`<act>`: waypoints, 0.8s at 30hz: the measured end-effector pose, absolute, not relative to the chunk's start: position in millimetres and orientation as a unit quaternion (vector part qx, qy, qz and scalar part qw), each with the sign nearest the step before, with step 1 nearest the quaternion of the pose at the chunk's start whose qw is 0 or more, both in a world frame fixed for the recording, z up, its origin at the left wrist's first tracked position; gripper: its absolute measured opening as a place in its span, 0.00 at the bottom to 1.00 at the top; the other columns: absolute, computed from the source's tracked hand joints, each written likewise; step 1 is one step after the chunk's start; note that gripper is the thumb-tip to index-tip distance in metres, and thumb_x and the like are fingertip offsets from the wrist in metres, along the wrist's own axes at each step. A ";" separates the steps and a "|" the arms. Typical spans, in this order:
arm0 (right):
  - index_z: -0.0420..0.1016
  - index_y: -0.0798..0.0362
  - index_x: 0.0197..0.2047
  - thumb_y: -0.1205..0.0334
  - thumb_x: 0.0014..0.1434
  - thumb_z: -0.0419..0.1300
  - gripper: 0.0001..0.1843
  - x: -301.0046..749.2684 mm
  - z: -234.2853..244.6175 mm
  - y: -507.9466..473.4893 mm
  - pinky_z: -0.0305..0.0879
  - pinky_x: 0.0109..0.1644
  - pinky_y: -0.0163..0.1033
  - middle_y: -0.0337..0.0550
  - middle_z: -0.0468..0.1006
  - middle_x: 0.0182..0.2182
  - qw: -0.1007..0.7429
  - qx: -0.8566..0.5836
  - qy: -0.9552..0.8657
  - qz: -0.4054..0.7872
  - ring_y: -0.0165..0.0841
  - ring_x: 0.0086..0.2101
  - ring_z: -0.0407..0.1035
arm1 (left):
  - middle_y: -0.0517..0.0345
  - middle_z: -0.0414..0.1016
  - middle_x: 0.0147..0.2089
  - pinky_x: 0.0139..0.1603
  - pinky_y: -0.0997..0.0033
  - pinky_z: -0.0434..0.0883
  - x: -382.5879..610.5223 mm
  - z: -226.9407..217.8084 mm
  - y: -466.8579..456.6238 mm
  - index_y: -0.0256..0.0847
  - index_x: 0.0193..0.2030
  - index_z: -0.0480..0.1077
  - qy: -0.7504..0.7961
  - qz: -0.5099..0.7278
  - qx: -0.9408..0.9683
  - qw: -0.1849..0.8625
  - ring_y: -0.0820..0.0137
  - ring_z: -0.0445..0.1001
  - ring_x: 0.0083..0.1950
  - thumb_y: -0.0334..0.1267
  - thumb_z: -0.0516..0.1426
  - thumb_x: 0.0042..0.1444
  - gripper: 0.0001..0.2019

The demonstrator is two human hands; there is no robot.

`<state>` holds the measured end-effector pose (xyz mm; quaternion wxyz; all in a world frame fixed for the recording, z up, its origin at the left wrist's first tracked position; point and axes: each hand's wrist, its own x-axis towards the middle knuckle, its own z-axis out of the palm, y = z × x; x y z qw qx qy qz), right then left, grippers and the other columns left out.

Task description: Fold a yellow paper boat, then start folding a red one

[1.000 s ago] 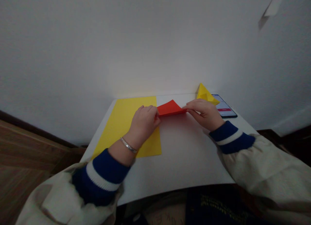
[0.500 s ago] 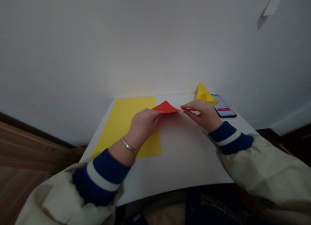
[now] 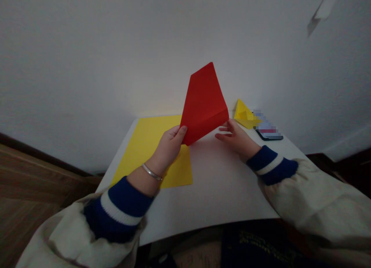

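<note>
A piece of folded red paper (image 3: 204, 102) is raised above the table, its broad face tilted toward me. My left hand (image 3: 173, 141) pinches its lower left corner, thumb on the front. Close to the lower right edge, my right hand (image 3: 233, 138) has its fingers apart, with some fingertips behind or right beside the paper. Whether they touch it I cannot tell. Under my left hand lies a flat sheet of yellow paper (image 3: 139, 156). Beyond my right hand stands a small folded yellow paper shape (image 3: 242, 112).
A phone (image 3: 268, 131) lies on the white table (image 3: 226, 190) at the right, beside the yellow folded shape. The table's far edge meets a pale wall (image 3: 130, 55). Brown wood panelling (image 3: 31, 183) is at the left.
The red paper has turned from nearly edge-on to upright, now showing its broad face. My right hand has loosened its pinch on it and spread its fingers.
</note>
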<state>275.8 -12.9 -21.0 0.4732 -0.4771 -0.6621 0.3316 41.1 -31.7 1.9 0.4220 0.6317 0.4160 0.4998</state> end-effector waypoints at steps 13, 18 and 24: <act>0.73 0.48 0.47 0.55 0.53 0.62 0.18 276.5 -12.2 -15.1 0.68 0.54 0.51 0.45 0.78 0.49 0.552 -0.370 -0.578 0.474 0.39 0.49 0.72 | 0.53 0.79 0.41 0.41 0.67 0.72 44.3 7.1 -35.5 0.37 0.39 0.76 0.354 0.541 0.535 0.545 0.65 0.75 0.40 0.44 0.63 0.46 0.15; 0.71 0.48 0.46 0.51 0.55 0.61 0.17 278.6 -13.5 -15.2 0.73 0.47 0.48 0.44 0.80 0.44 0.543 -0.400 -0.571 0.467 0.37 0.43 0.75 | 0.56 0.78 0.39 0.32 0.73 0.70 45.2 9.1 -37.3 0.39 0.40 0.72 0.400 0.556 0.501 0.530 0.70 0.74 0.35 0.45 0.62 0.48 0.15; 0.66 0.49 0.50 0.55 0.56 0.60 0.19 277.2 -14.2 -19.1 0.76 0.39 0.47 0.45 0.81 0.39 0.476 -0.421 -0.573 0.517 0.39 0.39 0.77 | 0.50 0.76 0.47 0.34 0.69 0.73 47.8 7.1 -36.4 0.39 0.46 0.67 0.412 0.560 0.495 0.521 0.65 0.76 0.40 0.42 0.62 0.46 0.21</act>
